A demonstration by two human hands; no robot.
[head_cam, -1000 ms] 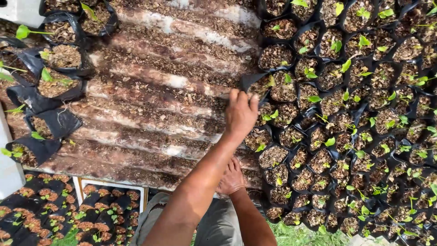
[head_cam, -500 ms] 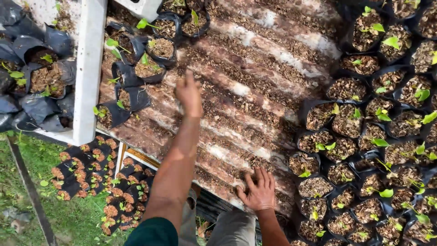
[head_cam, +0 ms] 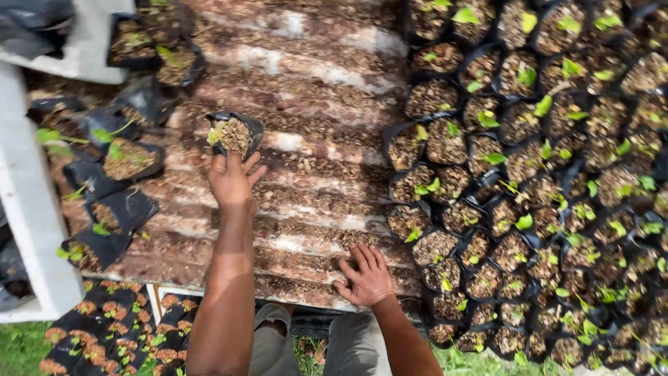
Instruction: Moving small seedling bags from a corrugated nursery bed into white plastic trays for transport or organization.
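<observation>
Risk we see: left hand (head_cam: 233,179) clamps only lower side of bag (head_cam: 235,134), mid surface (head_cam: 313,160), apart from left-edge bags (head_cam: 118,157). Soft bag, loose soil: tilt could spill mix, bare seedling. Right hand (head_cam: 365,277) flat, fingers spread, holding nothing, at near edge; lean could nudge packed bags (head_cam: 529,181) along right edge.
</observation>
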